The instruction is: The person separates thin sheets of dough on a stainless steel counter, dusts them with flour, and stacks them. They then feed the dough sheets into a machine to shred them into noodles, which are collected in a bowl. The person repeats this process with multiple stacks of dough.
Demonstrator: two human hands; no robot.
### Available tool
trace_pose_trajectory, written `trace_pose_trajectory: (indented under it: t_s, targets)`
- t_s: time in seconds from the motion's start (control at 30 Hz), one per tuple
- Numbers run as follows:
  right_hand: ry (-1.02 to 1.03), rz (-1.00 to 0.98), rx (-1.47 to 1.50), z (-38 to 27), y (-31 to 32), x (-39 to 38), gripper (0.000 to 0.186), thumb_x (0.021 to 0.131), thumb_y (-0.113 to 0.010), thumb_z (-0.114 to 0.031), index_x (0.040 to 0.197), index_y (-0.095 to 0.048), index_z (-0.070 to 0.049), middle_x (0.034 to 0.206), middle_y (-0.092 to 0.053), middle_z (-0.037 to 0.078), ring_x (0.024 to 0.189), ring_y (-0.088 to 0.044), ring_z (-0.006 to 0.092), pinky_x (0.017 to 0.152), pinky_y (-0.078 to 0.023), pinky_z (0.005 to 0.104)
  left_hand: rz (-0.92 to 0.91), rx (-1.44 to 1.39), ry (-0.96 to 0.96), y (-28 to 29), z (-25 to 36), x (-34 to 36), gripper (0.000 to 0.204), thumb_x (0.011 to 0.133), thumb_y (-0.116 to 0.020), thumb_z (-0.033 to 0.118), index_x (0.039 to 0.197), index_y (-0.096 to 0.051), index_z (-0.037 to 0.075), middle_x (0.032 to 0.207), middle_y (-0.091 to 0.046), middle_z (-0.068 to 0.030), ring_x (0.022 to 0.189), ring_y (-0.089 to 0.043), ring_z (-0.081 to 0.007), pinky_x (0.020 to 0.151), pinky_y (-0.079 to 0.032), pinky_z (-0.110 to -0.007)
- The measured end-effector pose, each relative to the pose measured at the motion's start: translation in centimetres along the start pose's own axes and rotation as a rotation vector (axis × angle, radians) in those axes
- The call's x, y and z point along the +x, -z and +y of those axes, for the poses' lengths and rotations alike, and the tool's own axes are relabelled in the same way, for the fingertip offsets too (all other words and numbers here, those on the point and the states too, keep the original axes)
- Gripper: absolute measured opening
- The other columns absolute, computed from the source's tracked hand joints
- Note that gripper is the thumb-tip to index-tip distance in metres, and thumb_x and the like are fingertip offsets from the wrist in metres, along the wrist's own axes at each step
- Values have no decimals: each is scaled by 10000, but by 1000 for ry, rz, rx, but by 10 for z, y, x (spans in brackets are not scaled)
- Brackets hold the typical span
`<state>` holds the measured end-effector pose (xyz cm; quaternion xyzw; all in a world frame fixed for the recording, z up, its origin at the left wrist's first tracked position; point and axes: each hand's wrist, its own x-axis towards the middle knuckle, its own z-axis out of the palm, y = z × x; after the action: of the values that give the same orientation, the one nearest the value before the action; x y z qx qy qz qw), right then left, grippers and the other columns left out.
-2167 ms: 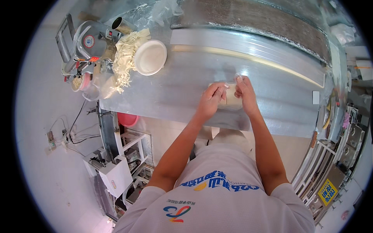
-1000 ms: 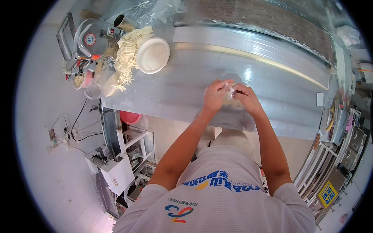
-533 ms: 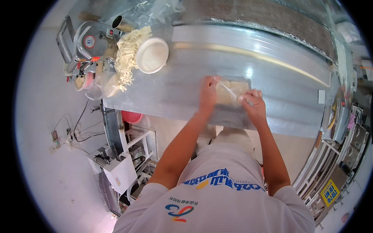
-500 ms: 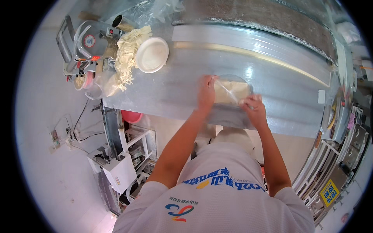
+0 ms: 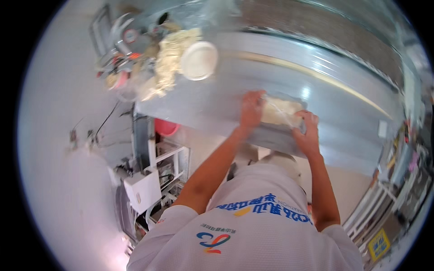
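Note:
A clear plastic bag (image 5: 280,111) with something pale and flat in it lies on the metal worktop (image 5: 217,104), close to the front edge. My left hand (image 5: 252,109) is closed on the far left corner of the bag. At its right end my right hand (image 5: 308,132) pinches the plastic, with the thumb and fingers curled. Between the two hands a whitish gathered strip of plastic runs slantwise over the pale contents. Motion blur hides what exactly is inside.
To the left stand a round white bowl (image 5: 199,60), a heap of pale dough strips (image 5: 174,56) and a grey machine (image 5: 129,38). A long pale strip (image 5: 307,74) crosses the back of the worktop. Below its left end are a pink basin (image 5: 166,127) and a white box (image 5: 142,189).
The view has shifted, so the worktop's things appear further right. Both hands stay on the bag. My right hand's fingers look more spread around the plastic than before.

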<state>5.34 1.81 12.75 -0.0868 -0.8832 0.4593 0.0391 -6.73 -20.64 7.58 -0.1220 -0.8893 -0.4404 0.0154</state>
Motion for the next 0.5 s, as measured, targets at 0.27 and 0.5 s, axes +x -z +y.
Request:
trace_pose_trajectory:
  t_s: [0.27,0.5]
  targets:
    - [102,-255,-330,4,-59,44,472,827,-760,-27,1280,-644,-98,1248,-663,120,1222,-535,358,1083,-391,495,92,71,352,102,-62,-74,213,964,-738,114,1166,-738,47,1093,-712,-130,964,-705,-262,835,-585,-374]
    - [141,-103,-187,-97,-78,56,356,873,-744,-18,1216,-659,-61,1181,-668,110,1194,-575,329,1034,-447,458,540,83,631,307,-240,-107,180,977,-748,148,1096,-759,13,994,-759,-67,897,-706,-157,844,-574,-324]
